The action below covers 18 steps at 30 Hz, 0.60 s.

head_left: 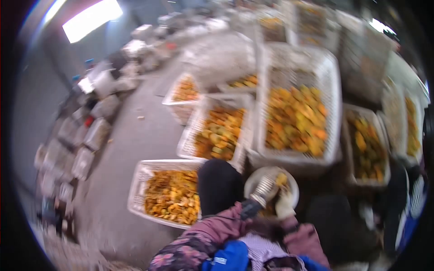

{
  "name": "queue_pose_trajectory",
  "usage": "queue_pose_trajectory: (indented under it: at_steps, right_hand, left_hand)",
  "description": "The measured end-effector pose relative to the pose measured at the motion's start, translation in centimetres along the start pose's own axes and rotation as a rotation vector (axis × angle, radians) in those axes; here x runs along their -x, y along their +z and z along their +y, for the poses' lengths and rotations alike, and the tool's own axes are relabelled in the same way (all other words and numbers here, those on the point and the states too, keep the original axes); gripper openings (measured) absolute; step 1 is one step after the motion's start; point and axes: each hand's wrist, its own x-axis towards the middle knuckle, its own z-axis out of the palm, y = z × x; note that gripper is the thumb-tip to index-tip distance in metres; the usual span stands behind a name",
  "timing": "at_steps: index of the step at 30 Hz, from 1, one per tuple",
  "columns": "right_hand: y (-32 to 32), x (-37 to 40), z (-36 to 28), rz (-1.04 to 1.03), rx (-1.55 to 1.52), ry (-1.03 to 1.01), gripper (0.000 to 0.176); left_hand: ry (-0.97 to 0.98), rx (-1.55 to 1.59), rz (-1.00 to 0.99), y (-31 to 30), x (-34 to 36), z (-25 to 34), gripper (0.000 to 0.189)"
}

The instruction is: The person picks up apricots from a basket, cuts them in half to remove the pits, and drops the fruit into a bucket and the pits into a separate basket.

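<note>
Both of my hands are over a round white bowl [293, 184] between my knees. My left hand [264, 187], in a light striped glove with a dark cuff, reaches into the bowl from its left side; blur hides what its fingers hold. On the right side of the bowl is my right hand [285, 205], in a pale glove, with its fingers pointing up at a yellowish piece [281, 179]. Whether the fingers grip that piece is too blurred to tell. More orange-brown pieces lie low in the bowl, partly hidden by my hands.
A large white basket [334, 99] of orange and yellow pieces stands beyond the bowl. Smaller filled baskets stand left of it, one [135, 185] beside my knee [220, 187], another [384, 149] at the right. A person's dark-clothed leg [398, 198] is at the right edge. Containers line the left wall.
</note>
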Motion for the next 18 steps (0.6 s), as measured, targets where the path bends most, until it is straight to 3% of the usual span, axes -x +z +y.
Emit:
queue_pose_trajectory:
  at_steps: [1,2,3,4,6,8,9,10,13,15,18]
  right_hand:
    - [-2.6,-0.7,-2.4,-0.036,0.052,-0.046,0.036]
    - [-4.8,-2.0,-5.2,-0.217,-0.276,0.314,0.038]
    - [-3.0,-1.8,-5.1,-0.019,-0.961,0.507,0.043]
    - [-3.4,-1.7,-5.9,-0.005,-0.855,0.468,0.044]
    - [-4.3,-1.4,-6.6,-0.048,-0.536,0.345,0.049]
    - [-4.7,-1.6,-7.1,-0.115,-0.593,0.409,0.044]
    - [-4.7,-1.6,-7.1,-0.112,-0.584,0.434,0.044]
    - [-4.0,-1.4,-6.7,-0.011,-0.543,0.326,0.047]
    - [-4.3,-1.5,-6.7,-0.026,-0.432,0.371,0.045]
    - [-4.4,-1.8,-6.7,-0.17,-0.394,0.49,0.04]
    - [-3.7,-1.5,-6.4,-0.163,-0.443,0.436,0.034]
  left_hand:
    - [0.178,-0.015,0.09,0.0,0.6,-0.2,0.038]
    - [0.353,-0.045,0.186,0.1,1.3,-0.3,0.039]
    - [0.298,0.198,0.193,0.1,1.4,1.3,0.039]
    - [0.353,0.202,0.294,0.8,0.8,0.2,0.034]
    - [-0.14,1.001,0.045,-1.3,0.0,4.3,0.032]
    - [-0.252,1.146,0.095,-1.2,-0.2,4.9,0.035]
    - [-0.201,1.031,0.097,-1.2,-0.4,4.8,0.035]
    - [-0.267,1.196,0.077,-1.1,-0.2,4.8,0.034]
    - [-0.29,1.189,0.081,-0.6,-0.2,4.0,0.033]
    - [-0.182,0.929,0.139,-0.1,-0.6,2.3,0.033]
    - [-0.202,0.909,0.051,-0.8,-0.5,1.7,0.033]
